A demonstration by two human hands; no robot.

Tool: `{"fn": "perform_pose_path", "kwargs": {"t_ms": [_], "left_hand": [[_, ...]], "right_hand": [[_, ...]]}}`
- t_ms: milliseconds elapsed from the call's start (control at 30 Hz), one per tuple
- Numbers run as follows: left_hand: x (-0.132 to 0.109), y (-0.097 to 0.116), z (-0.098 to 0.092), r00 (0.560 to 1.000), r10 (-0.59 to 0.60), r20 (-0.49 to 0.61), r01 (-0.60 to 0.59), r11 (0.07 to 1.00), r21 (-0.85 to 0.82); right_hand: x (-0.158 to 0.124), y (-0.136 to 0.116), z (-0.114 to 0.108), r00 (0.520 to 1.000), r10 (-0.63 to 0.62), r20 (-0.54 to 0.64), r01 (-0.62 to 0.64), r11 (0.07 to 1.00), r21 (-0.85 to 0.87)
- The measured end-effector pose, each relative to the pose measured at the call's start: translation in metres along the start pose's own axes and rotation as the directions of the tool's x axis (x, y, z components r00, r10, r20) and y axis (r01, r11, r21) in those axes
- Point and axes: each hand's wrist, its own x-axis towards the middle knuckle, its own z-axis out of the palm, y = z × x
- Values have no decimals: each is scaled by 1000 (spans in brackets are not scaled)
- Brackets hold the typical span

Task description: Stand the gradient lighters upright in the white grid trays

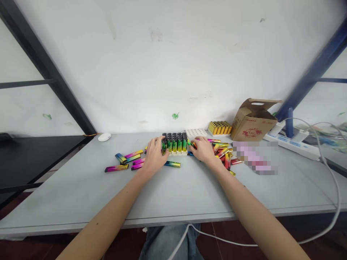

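Note:
Green-and-yellow lighters (177,143) with black tops stand upright in rows in a white holder tray (177,153). My left hand (155,156) is at the tray's left end, its fingers and thumb closed around a lighter (164,144) standing there. Just right of the tray, my right hand (202,148) is closed on a lighter with a green end (189,143); most of it is hidden by the fingers. A blue-to-yellow lighter (172,164) lies flat in front of the tray, near my left hand.
Loose shiny lighters lie left (116,168) and right (227,161) of the tray. Behind stand an empty white holder (195,133), a tray of yellow lighters (220,127) and an open cardboard box (251,124). A power strip (298,145) and white cable (334,184) are at right.

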Motion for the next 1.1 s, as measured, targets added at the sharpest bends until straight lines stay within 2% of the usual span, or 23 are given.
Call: {"fn": "perform_pose_path", "kwargs": {"t_ms": [133,400,500,567,633,667,767,800,867,967,1100], "left_hand": [[0,1,0,1000,-9,-2,9,1000,22],[-1,1,2,1000,-1,-25,2,1000,24],[-1,1,2,999,-5,-49,6,1000,14],[-1,3,1,997,-4,-73,4,1000,3],[-1,5,0,995,9,-96,-9,1000,-6],[-1,7,0,994,14,-106,-15,1000,-8],[-2,9,0,992,30,-123,-31,999,-9],[-2,10,0,991,37,-128,-38,999,-9],[-2,10,0,989,51,-139,-53,999,-13],[-2,11,0,985,58,-162,-63,998,-27],[-2,15,-3,983,56,-177,-68,996,-61]], "right_hand": [[1,-4,4,997,14,72,-17,999,41],[1,-5,1,995,96,22,-96,995,25],[2,-5,-2,980,197,-43,-190,974,124],[5,-3,-5,948,301,-105,-261,922,284],[7,0,-10,920,370,-131,-250,809,532],[9,0,-12,911,393,-121,-217,709,670],[12,-1,-22,907,422,-10,-123,286,950],[12,-2,-25,909,416,33,-109,160,981],[11,-6,-31,924,366,108,-112,-10,994],[6,-12,-38,947,239,213,-173,-178,969],[1,-19,-39,950,47,309,-275,-344,898]]}}
